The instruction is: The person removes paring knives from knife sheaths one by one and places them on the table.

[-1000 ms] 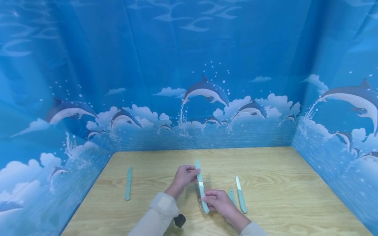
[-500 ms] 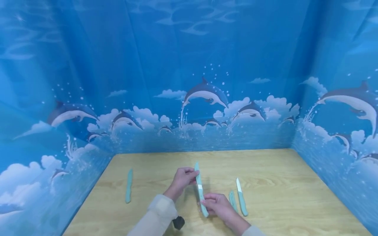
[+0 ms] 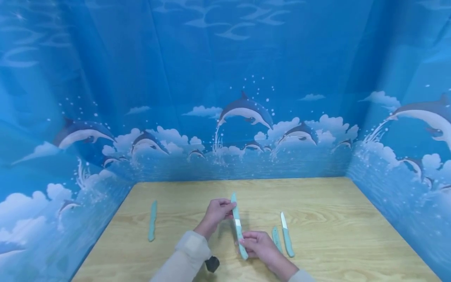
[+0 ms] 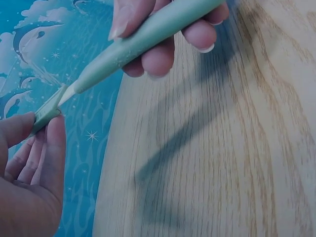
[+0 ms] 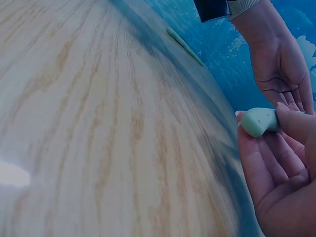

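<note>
Between my hands is a paring knife, tilted, its mint-green handle [image 3: 243, 250] toward me. My left hand [image 3: 215, 214] pinches the mint-green blade sheath [image 4: 48, 107] at the far end between thumb and fingers. My right hand [image 3: 261, 244] grips the handle, whose rounded butt shows in the right wrist view. A short strip of pale blade [image 4: 68, 94] is bare between sheath and handle; the rest of the blade is hidden in the sheath. Both hands hold the knife above the wooden table [image 3: 317, 203], and a shadow lies under it in the left wrist view.
Right of my right hand, an unsheathed paring knife [image 3: 287, 237] lies beside a loose green sheath [image 3: 276, 238]. Another green knife with its blade covered [image 3: 152, 221] rests at the table's left. Blue dolphin-print cloth [image 3: 225, 98] walls the back and sides.
Both hands and the knife have shifted slightly left in the head view. Their grips on sheath and handle look the same, and the things lying on the table have stayed put.
</note>
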Demonstrator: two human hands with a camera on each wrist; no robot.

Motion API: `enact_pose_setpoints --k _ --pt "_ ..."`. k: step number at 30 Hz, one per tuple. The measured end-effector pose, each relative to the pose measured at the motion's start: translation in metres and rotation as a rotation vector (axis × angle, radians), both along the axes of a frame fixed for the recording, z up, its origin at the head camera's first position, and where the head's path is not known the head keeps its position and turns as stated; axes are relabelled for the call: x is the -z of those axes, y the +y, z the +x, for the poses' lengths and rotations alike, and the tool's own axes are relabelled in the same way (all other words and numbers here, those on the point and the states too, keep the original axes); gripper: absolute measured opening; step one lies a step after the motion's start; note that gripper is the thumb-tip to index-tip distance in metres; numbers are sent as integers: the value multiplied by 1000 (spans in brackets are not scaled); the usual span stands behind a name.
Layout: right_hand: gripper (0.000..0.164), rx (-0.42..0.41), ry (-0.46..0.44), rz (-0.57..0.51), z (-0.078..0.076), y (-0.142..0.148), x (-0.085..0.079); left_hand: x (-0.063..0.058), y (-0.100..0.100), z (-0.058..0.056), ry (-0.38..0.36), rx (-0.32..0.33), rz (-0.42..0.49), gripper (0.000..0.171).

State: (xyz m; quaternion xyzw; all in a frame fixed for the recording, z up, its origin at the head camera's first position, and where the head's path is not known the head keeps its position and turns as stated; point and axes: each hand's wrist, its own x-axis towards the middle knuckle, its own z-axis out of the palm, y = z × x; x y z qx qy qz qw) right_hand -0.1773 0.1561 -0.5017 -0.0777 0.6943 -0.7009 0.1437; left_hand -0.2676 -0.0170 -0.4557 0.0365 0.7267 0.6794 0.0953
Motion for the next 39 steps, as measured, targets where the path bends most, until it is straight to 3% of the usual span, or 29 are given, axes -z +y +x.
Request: enact_pose_setpoints --k 20,29,39 --pt "40 35 1 14 2 -5 8 1 -4 0 11 18 -6 25" --pt "38 34 -1 54 4 -3 10 3 -4 0 -12 -4 -26 25" --pt "41 29 -10 62 6 -3 4 1 -7 1 -22 -1 6 28"
